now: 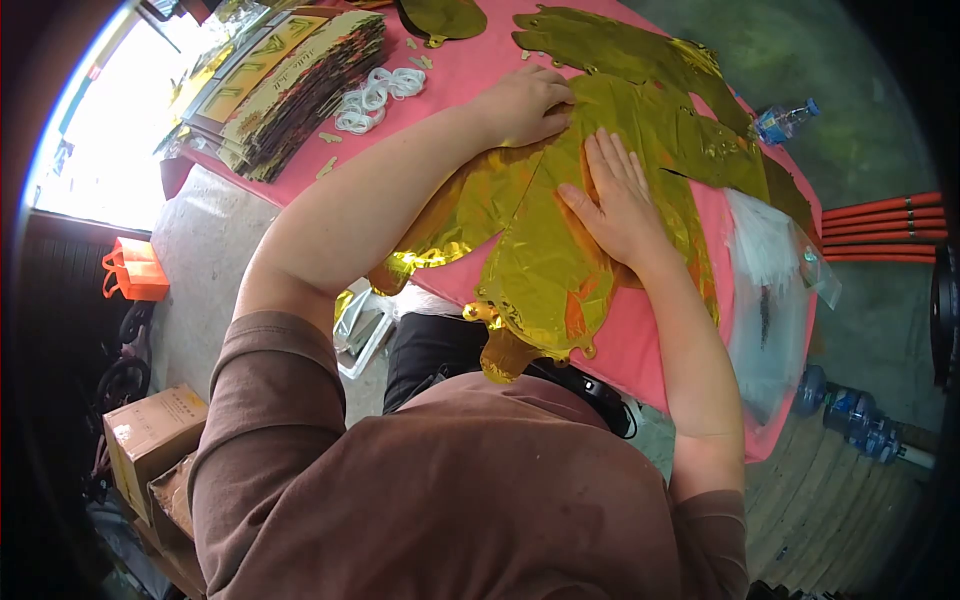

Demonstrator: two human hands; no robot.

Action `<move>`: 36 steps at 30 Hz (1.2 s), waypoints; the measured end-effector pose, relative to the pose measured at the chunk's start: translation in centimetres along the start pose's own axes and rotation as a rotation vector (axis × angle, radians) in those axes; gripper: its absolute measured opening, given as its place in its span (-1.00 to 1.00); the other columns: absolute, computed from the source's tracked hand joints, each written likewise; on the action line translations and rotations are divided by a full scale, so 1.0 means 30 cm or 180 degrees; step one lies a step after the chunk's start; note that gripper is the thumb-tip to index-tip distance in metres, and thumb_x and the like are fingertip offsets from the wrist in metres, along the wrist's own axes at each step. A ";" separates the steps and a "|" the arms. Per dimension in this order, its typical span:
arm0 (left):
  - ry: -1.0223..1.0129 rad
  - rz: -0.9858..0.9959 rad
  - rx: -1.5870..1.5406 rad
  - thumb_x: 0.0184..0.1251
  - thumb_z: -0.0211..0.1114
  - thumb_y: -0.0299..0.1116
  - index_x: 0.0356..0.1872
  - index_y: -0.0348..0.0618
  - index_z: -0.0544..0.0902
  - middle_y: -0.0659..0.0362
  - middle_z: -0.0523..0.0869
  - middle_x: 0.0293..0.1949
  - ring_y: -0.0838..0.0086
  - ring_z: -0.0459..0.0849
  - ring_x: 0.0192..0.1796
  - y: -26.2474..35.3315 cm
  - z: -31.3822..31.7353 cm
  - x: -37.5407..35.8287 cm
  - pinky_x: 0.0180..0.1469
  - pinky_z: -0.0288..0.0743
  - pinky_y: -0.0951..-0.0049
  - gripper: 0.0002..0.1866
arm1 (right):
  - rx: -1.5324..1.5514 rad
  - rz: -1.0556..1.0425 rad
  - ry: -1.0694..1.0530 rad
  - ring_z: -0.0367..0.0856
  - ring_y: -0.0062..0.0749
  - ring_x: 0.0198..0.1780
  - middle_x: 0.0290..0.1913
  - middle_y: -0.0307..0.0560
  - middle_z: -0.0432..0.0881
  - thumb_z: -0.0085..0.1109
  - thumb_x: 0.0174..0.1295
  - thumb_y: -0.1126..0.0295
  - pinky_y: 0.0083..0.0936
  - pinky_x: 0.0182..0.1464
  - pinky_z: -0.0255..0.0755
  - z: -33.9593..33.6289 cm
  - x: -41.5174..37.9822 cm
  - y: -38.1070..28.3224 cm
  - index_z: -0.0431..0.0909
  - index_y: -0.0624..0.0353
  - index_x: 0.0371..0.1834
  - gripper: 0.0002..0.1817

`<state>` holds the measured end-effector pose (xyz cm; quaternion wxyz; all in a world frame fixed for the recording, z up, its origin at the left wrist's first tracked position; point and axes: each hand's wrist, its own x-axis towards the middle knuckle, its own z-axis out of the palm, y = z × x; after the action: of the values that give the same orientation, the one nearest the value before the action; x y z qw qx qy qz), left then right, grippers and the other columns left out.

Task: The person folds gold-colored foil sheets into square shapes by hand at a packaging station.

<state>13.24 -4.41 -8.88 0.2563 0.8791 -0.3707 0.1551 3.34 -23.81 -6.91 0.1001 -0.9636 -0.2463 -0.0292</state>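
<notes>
The right hand (615,200) lies flat and spread, fingers wide, pressing on the top of a pile of gold foil balloons (560,240), while the left hand (525,105) rests just beyond it with fingers curled loosely down on the same foil, gripping nothing that can be seen. The deflated balloons lie across a pink table (640,345), their lower tabs hanging over the near edge toward the person's lap. To flatten such foil well, it seems wise to keep the palm broad and stroke outward from the middle, one hand anchoring so the slippery sheets do not slide or crease. Further off sit a stack of printed packaging cards (285,80), a clear plastic bag (775,290) at the right end, a small heap of white ribbon coils (372,98), and a water bottle (783,122). How many balloons are layered here cannot be told; the card print is unreadable, and the left fingertips are partly hidden by the glare.
</notes>
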 end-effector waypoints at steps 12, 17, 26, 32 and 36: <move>-0.0031 -0.0076 0.0100 0.18 0.18 -0.20 -0.09 -0.16 0.59 0.11 0.57 -0.02 0.22 0.45 0.12 0.014 0.010 -0.001 0.19 0.31 0.27 -0.66 | 0.0005 -0.0102 -0.0003 -0.14 -0.11 0.49 0.45 0.16 -0.02 -0.11 0.29 -0.06 -0.29 0.46 -0.27 -0.008 -0.004 0.018 0.03 0.33 0.39 -0.22; -0.0139 -0.0204 0.0085 0.19 0.18 -0.23 -0.10 -0.18 0.58 0.09 0.57 -0.04 0.21 0.45 0.10 0.023 -0.001 -0.005 0.19 0.30 0.27 -0.69 | 0.0001 -0.0111 -0.0004 -0.13 -0.12 0.49 0.45 0.16 -0.01 -0.10 0.29 -0.04 -0.29 0.46 -0.27 -0.007 -0.001 0.012 0.04 0.33 0.38 -0.23; -0.0070 -0.0065 0.0065 0.17 0.17 -0.25 -0.11 -0.20 0.57 0.08 0.56 -0.04 0.19 0.46 0.09 0.012 0.005 -0.001 0.18 0.31 0.26 -0.68 | -0.0034 -0.0012 0.0034 -0.13 -0.11 0.49 0.44 0.18 0.00 -0.10 0.29 -0.04 -0.28 0.46 -0.27 -0.003 -0.002 -0.004 0.03 0.33 0.38 -0.22; 0.0016 0.0011 -0.0011 0.17 0.18 -0.30 -0.11 -0.22 0.57 0.06 0.57 -0.06 0.17 0.47 0.07 0.011 -0.007 -0.003 0.16 0.33 0.26 -0.70 | -0.0050 0.0011 0.0142 -0.13 -0.08 0.49 0.44 0.19 0.00 -0.10 0.28 -0.06 -0.23 0.46 -0.27 0.010 -0.006 -0.005 0.02 0.33 0.39 -0.20; -0.0360 0.0011 -0.0091 0.17 0.18 -0.33 -0.13 -0.25 0.57 0.05 0.57 -0.05 0.15 0.49 0.06 0.028 -0.050 0.029 0.12 0.37 0.26 -0.72 | 0.0005 0.0047 0.0178 -0.12 -0.04 0.48 0.43 0.21 0.00 -0.10 0.27 -0.08 -0.20 0.45 -0.26 0.015 -0.007 -0.004 0.03 0.34 0.38 -0.20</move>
<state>13.09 -4.55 -6.98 0.2472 0.8821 -0.3882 0.1003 3.10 -23.71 -7.35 0.1079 -0.9641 -0.2363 -0.0552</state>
